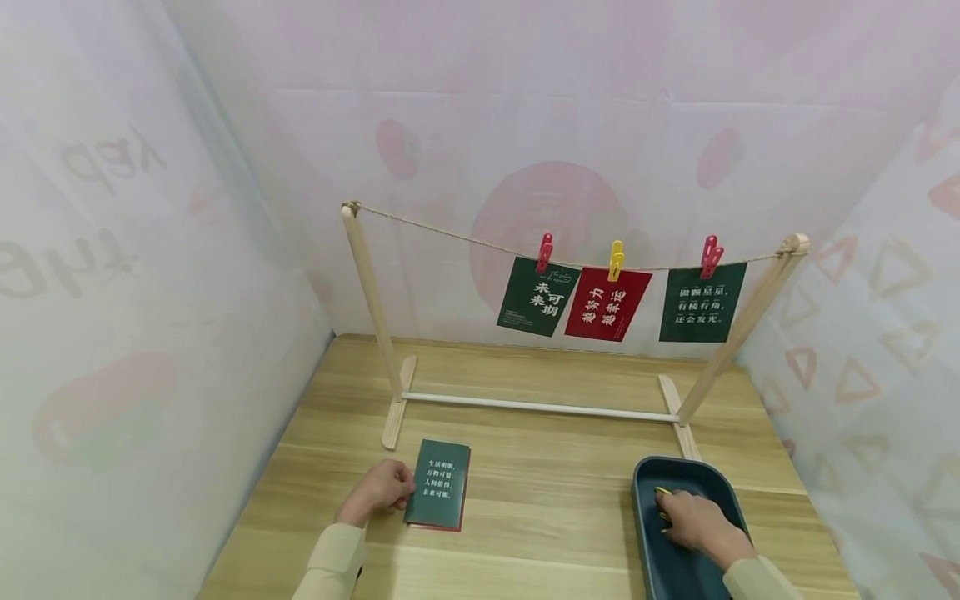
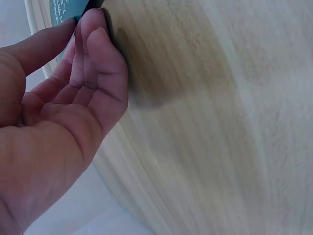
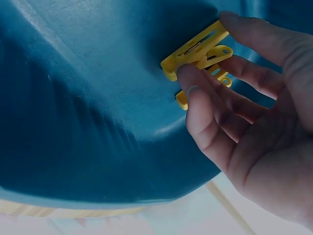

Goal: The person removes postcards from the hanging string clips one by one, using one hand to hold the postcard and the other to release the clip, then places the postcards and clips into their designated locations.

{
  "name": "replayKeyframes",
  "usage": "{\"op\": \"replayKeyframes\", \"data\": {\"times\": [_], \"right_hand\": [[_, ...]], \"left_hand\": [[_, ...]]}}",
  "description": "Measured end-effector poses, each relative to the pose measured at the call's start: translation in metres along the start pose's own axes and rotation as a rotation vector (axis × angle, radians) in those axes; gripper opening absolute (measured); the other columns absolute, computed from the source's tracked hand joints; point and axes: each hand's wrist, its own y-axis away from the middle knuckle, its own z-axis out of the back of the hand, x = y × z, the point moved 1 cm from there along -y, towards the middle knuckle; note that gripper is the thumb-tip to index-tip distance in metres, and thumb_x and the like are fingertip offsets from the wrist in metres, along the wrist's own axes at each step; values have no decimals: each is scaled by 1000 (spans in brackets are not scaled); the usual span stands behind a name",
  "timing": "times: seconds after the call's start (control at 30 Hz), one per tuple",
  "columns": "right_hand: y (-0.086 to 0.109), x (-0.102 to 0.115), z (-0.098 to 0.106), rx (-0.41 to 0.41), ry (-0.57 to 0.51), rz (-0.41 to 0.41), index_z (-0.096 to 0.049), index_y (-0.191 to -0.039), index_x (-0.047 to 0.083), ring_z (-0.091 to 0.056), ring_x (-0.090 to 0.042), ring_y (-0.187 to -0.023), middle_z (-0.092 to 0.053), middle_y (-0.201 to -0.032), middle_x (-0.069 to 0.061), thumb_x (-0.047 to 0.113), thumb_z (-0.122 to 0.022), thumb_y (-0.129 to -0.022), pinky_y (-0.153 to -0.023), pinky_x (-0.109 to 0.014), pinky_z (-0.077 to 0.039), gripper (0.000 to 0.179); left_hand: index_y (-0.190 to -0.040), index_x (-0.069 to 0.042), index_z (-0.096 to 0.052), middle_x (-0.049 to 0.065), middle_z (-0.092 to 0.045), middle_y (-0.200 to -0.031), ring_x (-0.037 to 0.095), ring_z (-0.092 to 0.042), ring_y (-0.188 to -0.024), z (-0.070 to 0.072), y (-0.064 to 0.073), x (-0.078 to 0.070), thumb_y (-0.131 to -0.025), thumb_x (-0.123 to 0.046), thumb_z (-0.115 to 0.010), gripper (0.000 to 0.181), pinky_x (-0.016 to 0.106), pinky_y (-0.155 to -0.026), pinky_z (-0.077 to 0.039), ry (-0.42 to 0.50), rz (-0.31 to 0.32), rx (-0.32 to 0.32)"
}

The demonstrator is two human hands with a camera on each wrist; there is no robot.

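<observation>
My left hand is at the left edge of a small stack of cards on the table. Its thumb and finger pinch the edge of the green card with white writing; a red card edge peeks out underneath. My right hand reaches into a dark blue tray and pinches a yellow clothespin between thumb and fingers. A second yellow clothespin lies just beside it, partly hidden by the fingers.
Behind stands a wooden frame with a string across its top. From the string hang a green card, a red card and another green card, each clipped by a clothespin. A white rod joins the frame's feet.
</observation>
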Motion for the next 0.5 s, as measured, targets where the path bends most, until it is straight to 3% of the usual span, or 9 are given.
{"op": "replayKeyframes", "data": {"times": [0.23,0.5], "right_hand": [[-1,-4,2,46,-38,-26,-59,-85,14,-56,-20,-68,-61,-77,-1,16,-81,-78,-59,-45,-46,23],[1,-2,8,36,-20,-19,-64,-93,11,-56,-19,-67,-61,-76,-2,16,-78,-81,-57,-43,-47,19]], "left_hand": [[-86,-2,-61,10,-63,-69,17,-58,-60,3,2,-2,-94,-5,-60,8,29,-54,-50,-18,5,3],[-89,-2,-61,8,-63,-70,17,-58,-62,3,2,-2,-96,-8,-58,10,30,-56,-50,-25,21,8]]}}
